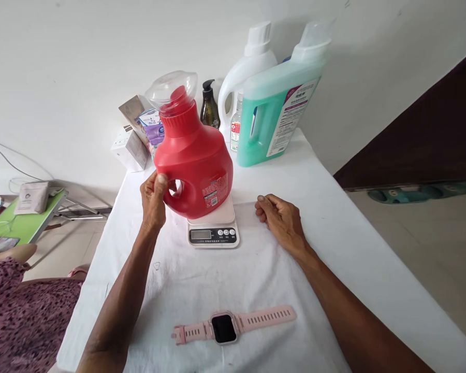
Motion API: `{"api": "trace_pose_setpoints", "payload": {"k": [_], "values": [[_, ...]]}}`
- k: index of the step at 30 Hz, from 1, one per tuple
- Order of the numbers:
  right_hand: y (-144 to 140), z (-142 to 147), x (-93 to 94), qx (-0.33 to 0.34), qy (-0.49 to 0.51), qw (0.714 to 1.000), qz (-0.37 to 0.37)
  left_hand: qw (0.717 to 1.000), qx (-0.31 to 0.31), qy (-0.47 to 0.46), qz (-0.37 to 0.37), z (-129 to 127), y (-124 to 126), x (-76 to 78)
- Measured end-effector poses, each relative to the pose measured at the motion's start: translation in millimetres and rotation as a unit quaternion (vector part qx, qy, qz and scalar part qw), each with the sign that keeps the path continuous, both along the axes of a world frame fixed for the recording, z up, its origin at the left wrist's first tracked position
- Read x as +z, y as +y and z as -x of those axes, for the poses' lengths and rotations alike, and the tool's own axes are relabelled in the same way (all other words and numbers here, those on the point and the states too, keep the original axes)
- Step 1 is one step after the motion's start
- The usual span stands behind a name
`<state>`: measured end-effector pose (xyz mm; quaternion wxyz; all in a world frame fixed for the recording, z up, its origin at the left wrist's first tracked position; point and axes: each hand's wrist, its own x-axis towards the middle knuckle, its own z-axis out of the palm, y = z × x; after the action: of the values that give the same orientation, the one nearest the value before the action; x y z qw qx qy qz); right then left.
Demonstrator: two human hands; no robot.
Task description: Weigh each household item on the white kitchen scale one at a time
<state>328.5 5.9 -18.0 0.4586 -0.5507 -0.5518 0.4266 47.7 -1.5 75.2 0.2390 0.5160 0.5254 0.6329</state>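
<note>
One pink watch (223, 328) is laid flat, its strap spread out, on the near part of the white-covered counter (353, 243). Beyond it, the two hands are seen apart: the right hand (281, 220) is loosely curled in on itself, with nothing seen in it, and whether it is rested on the counter cannot be told; the left hand (154, 199) is closed around the handle of a red jug (196, 160). The jug is held over a small white scale (213, 234), tilted a little; whether the base is touched to the platform cannot be made out, and no figure can be read on the display. The step in hand is judged to be one-handed support of the jug at the scale. For any next move, a firm hold on the handle seems called for, with the base levelled and centred, as so bulky a body could be tipped by a sideways pull. Farther back, a green bottle (274, 98), a white bottle (256, 63) and a dark pump bottle (209, 109) are stood together.
</note>
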Motion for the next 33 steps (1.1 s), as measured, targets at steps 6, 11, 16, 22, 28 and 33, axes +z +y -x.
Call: {"api": "trace_pose_setpoints", "payload": {"k": [6,11,16,22,28,33], "values": [[0.6,0.4,-2.0,0.002,0.001,1.0,-0.006,0.991,0.102,-0.082,0.03,29.7,20.4,-40.6],[1.9,-0.3,-5.1,0.005,0.005,1.0,-0.01,0.98,0.155,-0.086,0.089,46.1,24.3,-81.0],[2.0,0.2,-5.7,0.0,-0.001,1.0,-0.006,0.986,0.124,-0.026,0.105,48.1,22.0,-87.8],[1.2,0.9,-4.2,-0.004,-0.001,1.0,0.003,0.988,0.114,-0.001,0.103,47.2,19.2,-87.3],[1.4,0.3,-3.3,0.002,-0.003,1.0,-0.002,0.986,0.119,0.009,0.119,44.1,16.9,-84.1],[2.1,0.2,-4.9,0.001,0.004,1.0,-0.005,0.986,0.126,0.009,0.113,41.5,16.5,-82.5]]}}
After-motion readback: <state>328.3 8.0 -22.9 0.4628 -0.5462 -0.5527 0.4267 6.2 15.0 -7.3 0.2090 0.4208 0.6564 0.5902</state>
